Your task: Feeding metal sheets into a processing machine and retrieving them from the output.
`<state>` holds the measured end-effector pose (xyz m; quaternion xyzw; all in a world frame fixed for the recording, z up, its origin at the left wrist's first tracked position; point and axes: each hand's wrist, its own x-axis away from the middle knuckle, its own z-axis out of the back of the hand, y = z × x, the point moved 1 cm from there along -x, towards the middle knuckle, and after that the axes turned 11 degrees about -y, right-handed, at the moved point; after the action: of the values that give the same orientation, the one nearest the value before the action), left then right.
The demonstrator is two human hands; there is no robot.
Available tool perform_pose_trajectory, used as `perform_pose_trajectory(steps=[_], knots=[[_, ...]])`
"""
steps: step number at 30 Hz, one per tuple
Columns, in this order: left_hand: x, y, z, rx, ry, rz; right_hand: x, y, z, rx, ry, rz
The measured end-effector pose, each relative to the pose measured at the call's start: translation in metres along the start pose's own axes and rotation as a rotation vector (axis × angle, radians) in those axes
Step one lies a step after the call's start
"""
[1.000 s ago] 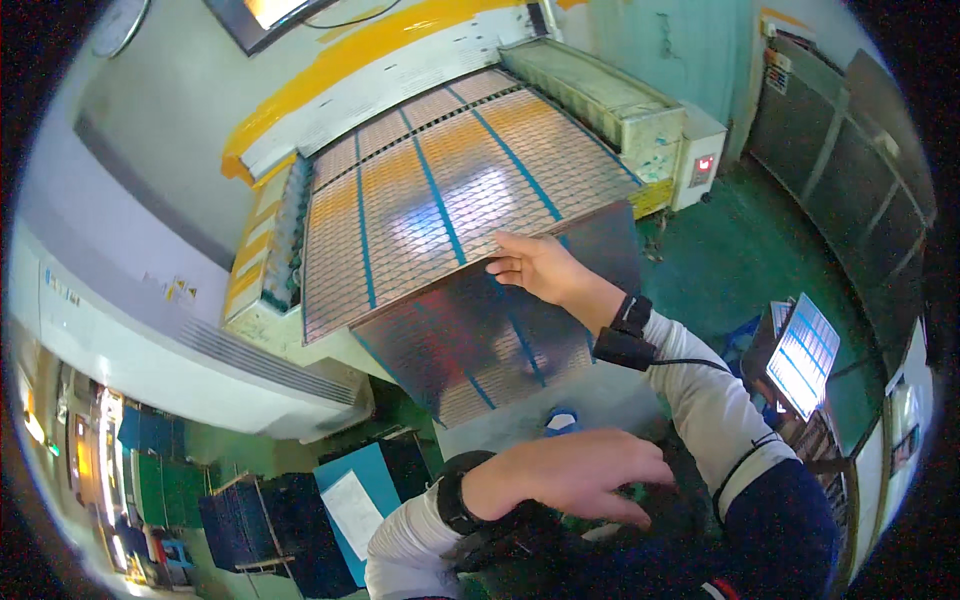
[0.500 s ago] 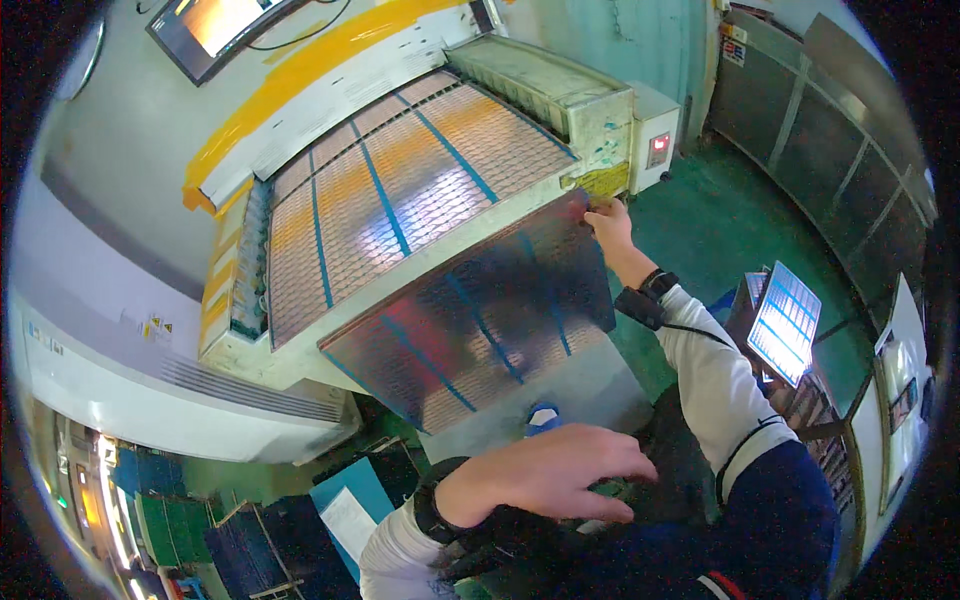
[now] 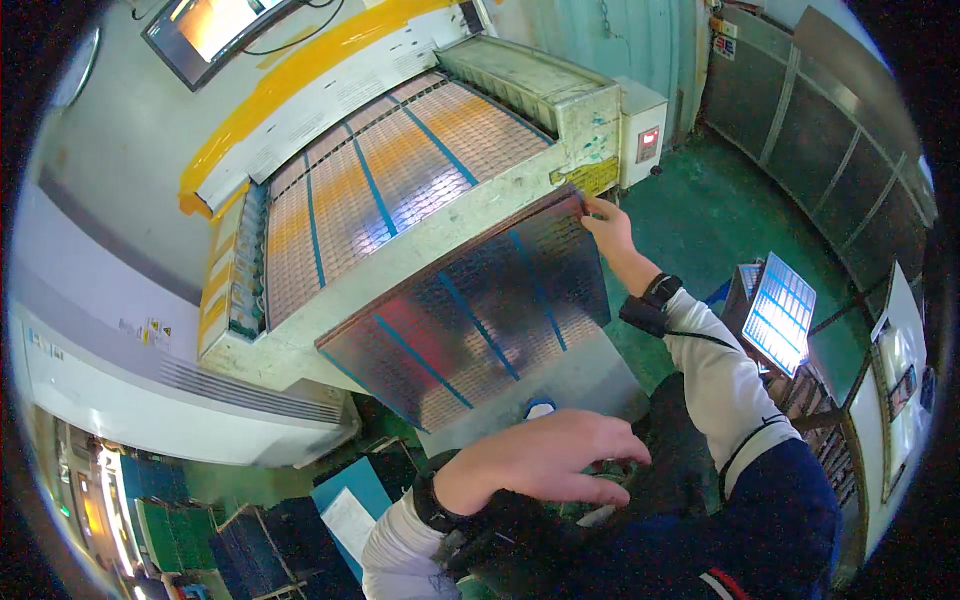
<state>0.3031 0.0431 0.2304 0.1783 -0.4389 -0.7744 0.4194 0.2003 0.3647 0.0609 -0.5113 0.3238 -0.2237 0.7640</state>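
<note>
My right hand point(image 3: 612, 232) pinches the upper right corner of a dark, coppery circuit board panel point(image 3: 470, 315) with blue stripes. That panel hangs at a slant in front of the machine, its upper edge beside the machine's front lip. Another striped panel point(image 3: 385, 175), covered in rows of small copper patterns, lies flat on the machine's bed. My left hand point(image 3: 555, 455) hovers low in the middle, thumb and fingers apart, holding nothing. Below the slanted panel is a grey sheet-like surface point(image 3: 590, 385); what supports it is hidden.
The machine point(image 3: 440, 225) has a small control box point(image 3: 640, 135) at its right end. More panels point(image 3: 780, 315) stand in a rack at the right. Grey metal panelling point(image 3: 810, 130) lines the far right. A blue board with white paper point(image 3: 350, 520) sits at lower left.
The panel on the machine's bed has slid a little farther in, away from the front lip. My right hand keeps its hold on the slanted panel; the view has shifted slightly.
</note>
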Motion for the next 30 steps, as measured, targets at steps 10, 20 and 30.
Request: perform_pose_trajectory(steps=[10, 20, 30], knots=[[-0.002, 0.007, 0.009, 0.02, -0.002, 0.044, -0.007, -0.004, -0.003, 0.031, -0.114, -0.172], [-0.002, 0.008, 0.016, 0.011, -0.014, 0.045, -0.017, 0.005, -0.003, 0.019, -0.097, -0.146], [0.0, 0.006, 0.018, 0.001, 0.023, 0.053, -0.012, -0.025, 0.011, -0.114, -0.427, -0.104]])
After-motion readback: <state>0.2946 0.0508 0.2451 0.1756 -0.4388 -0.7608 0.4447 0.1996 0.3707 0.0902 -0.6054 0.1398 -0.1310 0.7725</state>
